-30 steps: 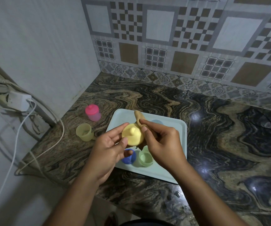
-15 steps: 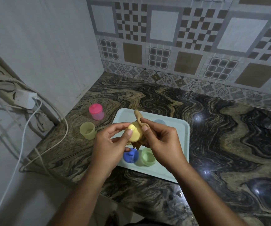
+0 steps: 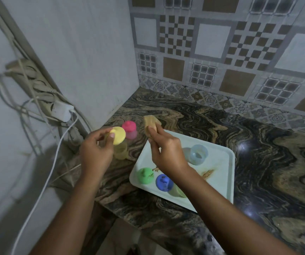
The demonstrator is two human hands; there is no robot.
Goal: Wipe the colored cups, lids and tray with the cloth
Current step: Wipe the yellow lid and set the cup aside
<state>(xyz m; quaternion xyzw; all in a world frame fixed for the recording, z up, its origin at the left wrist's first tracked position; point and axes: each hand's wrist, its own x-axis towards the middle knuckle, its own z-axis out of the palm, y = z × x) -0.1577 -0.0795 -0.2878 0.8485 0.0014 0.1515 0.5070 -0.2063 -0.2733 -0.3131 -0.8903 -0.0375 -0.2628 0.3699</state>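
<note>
Lids are in hand: the yellow lid [image 3: 119, 136], pinched by the left hand [image 3: 94, 153], hangs over the yellow cup [image 3: 120, 152] near the counter's [image 3: 258, 144] left edge. The right hand [image 3: 168, 153] pinches the cloth [image 3: 150, 124] above the tray's [image 3: 219, 162] far-left corner. Next, likely: seat the lid squarely on its cup.

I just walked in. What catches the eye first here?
Two hands hover over a marbled counter: the left hand pinches a yellow lid, the right hand grips a tan cloth. Below lies a pale tray with brown smears, holding a green lid, a blue lid and a pale blue cup.
</note>
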